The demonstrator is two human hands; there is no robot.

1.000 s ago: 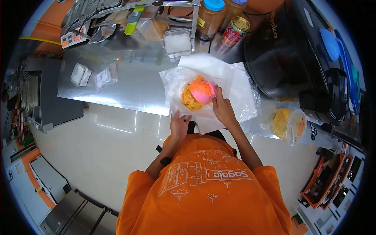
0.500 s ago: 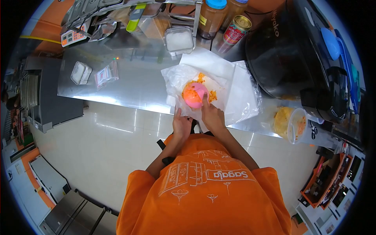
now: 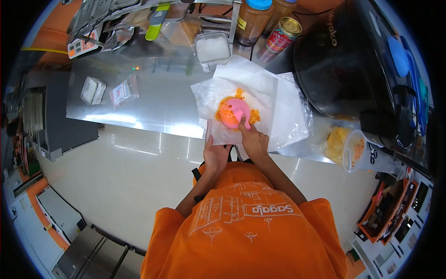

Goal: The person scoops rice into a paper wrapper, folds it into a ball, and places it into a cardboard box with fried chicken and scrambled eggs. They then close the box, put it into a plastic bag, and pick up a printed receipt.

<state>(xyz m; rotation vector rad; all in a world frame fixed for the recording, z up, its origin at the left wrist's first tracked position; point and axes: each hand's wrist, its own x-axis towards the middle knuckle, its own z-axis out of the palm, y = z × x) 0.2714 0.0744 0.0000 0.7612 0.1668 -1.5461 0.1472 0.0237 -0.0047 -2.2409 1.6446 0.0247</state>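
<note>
A round pink tool [image 3: 239, 108] lies over orange-coloured food [image 3: 254, 116] on a sheet of white paper [image 3: 209, 95] near the counter's front edge. My right hand [image 3: 253, 141] is closed on the pink tool's handle, index finger stretched along it. At the paper's front edge my left hand [image 3: 215, 156] is raised with its fingers upright and apart from the thumb, touching the paper's lower left side. More white paper sheets [image 3: 285, 111] and clear plastic lie under and right of the food.
A big black cooker [image 3: 344, 65] stands at the right, with a clear tub [image 3: 353, 151] in front of it. Behind the paper are a container of white grains [image 3: 212, 48], a red can [image 3: 282, 35] and a brown jar [image 3: 251, 23]. Small packets [image 3: 124, 92] lie left.
The pink tool has turned slightly over the food, so its handle shows more clearly. My left hand has shifted a little down and left.
</note>
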